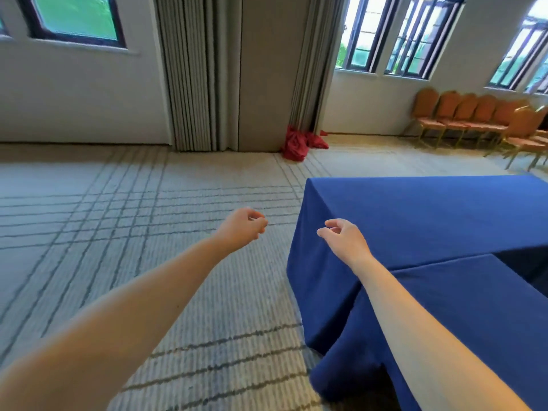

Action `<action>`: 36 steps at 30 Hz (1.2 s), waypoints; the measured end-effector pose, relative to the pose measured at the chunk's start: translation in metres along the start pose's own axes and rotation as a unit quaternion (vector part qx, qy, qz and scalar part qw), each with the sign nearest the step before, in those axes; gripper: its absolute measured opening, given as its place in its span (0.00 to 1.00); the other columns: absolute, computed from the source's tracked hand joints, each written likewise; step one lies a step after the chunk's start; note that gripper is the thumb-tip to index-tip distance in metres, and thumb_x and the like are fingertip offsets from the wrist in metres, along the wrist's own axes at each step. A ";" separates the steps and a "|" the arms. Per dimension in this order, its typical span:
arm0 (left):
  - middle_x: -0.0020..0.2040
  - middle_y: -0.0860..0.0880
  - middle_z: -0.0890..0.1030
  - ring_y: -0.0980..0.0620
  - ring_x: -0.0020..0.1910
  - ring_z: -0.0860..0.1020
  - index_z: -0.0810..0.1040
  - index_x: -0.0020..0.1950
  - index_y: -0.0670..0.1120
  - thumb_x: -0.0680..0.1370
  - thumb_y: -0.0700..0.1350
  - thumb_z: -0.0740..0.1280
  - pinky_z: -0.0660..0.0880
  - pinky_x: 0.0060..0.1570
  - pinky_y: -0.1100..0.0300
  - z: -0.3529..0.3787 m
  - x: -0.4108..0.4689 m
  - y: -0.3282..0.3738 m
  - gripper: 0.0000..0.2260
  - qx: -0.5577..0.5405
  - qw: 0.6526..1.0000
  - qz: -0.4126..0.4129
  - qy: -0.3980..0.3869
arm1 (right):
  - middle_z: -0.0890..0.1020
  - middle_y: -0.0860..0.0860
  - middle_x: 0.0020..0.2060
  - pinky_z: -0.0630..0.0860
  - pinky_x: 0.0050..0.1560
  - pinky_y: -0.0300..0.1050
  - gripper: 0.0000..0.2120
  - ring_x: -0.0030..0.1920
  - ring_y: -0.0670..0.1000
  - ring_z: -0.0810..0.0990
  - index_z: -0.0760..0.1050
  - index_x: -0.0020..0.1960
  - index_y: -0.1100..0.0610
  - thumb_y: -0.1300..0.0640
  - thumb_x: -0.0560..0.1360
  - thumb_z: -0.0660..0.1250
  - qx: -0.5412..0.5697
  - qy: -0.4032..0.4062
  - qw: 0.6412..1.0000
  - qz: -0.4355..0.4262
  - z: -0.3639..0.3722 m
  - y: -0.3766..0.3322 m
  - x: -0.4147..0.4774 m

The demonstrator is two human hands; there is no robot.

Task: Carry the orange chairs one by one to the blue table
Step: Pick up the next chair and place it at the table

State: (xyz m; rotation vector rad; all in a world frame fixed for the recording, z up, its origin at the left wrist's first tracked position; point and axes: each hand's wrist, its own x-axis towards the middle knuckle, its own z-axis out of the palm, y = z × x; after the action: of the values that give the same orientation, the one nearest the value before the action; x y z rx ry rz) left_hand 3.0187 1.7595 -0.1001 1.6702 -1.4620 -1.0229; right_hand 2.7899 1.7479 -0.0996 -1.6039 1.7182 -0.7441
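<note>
**Clearance.** The blue table [430, 215] occupies the right half of the view. Its cloth drops from the left edge straight to the floor. A second blue-draped surface [480, 315] meets it at an angle, nearer the camera. Left of both draped edges, the line-patterned carpet [133, 218] runs open to the far wall and the pleated curtains [189, 72]. A strip of carpet also separates the table's far edge from the chairs.

**Task items.** The orange chairs [462, 114] stand in a row against the far right wall under the windows [412, 34], well apart from the table. None is at the table.

**Hands.** The left hand [241, 228] is extended over the open carpet, fingers loosely curled, gripping nothing. The right hand [345, 240] is extended in front of the table's left edge, thumb and fingers loosely bent, gripping nothing. Contact with the cloth cannot be determined.

**Count.**
- Blue-draped surfaces: two.
- Chair backs: at least six; those at the right border overlap and cannot be counted.
- Red cloth bundles [298, 143] at the curtain foot: two.
- Hands: two.
</note>
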 end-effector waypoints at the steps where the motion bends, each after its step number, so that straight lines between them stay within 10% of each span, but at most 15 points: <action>1: 0.49 0.46 0.81 0.51 0.44 0.78 0.77 0.59 0.42 0.81 0.45 0.62 0.72 0.41 0.61 -0.005 0.018 0.005 0.10 0.000 1.000 0.001 0.009 | 0.76 0.45 0.50 0.70 0.49 0.43 0.20 0.49 0.46 0.75 0.71 0.69 0.54 0.52 0.78 0.65 -0.003 -0.005 1.000 -0.011 -0.002 -0.008 0.021; 19: 0.51 0.50 0.80 0.53 0.51 0.78 0.75 0.60 0.48 0.80 0.48 0.64 0.73 0.43 0.61 -0.062 0.372 0.025 0.10 0.011 0.999 -0.003 0.030 | 0.76 0.50 0.60 0.71 0.50 0.43 0.25 0.50 0.47 0.74 0.67 0.72 0.55 0.49 0.78 0.65 -0.055 -0.033 0.997 -0.053 0.024 -0.087 0.384; 36: 0.55 0.49 0.79 0.51 0.53 0.78 0.74 0.64 0.47 0.79 0.49 0.65 0.76 0.53 0.55 -0.112 0.748 0.042 0.14 0.051 0.991 0.044 -0.112 | 0.78 0.57 0.59 0.74 0.61 0.51 0.25 0.52 0.51 0.76 0.68 0.72 0.56 0.49 0.77 0.66 -0.031 0.091 0.992 0.078 0.069 -0.128 0.670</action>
State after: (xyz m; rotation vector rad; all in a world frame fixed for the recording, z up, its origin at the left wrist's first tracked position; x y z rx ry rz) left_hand 3.1434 1.0126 -0.1025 1.5857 -1.7437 -1.1336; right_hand 2.9049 1.0723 -0.1001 -1.4577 1.9901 -0.7870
